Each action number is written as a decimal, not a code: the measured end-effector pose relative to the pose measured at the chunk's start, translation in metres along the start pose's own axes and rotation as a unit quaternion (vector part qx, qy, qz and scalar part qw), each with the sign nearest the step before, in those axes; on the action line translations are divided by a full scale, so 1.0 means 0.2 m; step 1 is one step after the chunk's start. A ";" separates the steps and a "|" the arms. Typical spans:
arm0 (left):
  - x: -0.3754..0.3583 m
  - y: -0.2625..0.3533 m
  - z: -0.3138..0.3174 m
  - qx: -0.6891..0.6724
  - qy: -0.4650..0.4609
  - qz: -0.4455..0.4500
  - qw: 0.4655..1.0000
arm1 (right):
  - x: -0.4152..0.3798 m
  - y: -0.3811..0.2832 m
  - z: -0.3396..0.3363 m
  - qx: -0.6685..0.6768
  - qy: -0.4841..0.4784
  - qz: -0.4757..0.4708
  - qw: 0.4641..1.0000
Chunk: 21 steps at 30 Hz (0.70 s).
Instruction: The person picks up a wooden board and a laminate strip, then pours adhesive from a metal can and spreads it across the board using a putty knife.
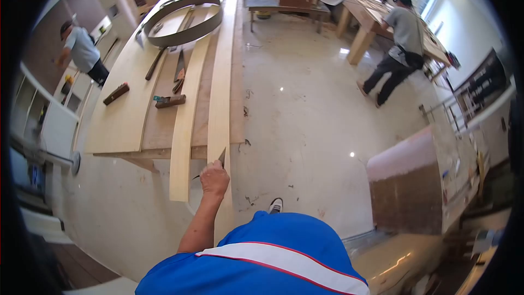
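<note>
My left hand is closed near the front end of a long pale wooden strip. A dark pointed blade sticks up from the fist, and a thin dark piece shows at its left side. Beside this strip lies a second pale strip, its end jutting past the edge of the workbench. Out of the camera's sight is my right hand.
On the bench are a large curved band, a wooden plane, a dark wooden block, a saw and a wide board. One person stands left, another right at a table. A brown box stands nearer.
</note>
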<state>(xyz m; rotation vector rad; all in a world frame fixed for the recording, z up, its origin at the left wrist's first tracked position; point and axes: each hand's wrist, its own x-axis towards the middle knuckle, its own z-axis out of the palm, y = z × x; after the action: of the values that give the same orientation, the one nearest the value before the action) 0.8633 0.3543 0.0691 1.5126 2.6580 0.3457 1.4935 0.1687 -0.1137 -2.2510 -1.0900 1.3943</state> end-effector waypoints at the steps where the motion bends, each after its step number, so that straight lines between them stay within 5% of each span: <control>1: 0.09 0.01 0.01 0.023 0.045 0.001 0.999 | 0.06 -0.08 0.01 -0.026 -0.019 -0.005 0.999; 7: 0.40 0.00 0.05 0.049 -0.188 -0.106 0.975 | 0.49 -0.54 -0.07 -0.115 -0.073 -0.025 0.990; 21: 0.90 0.31 0.13 0.054 -0.133 -0.281 0.949 | 1.95 -1.70 -0.22 -0.249 -0.203 -0.131 0.938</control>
<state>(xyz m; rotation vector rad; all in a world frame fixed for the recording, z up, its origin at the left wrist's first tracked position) 0.8269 0.5435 0.0685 0.6895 2.7542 -0.0414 1.4747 0.6861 -0.1459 -2.0412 -1.9961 1.6458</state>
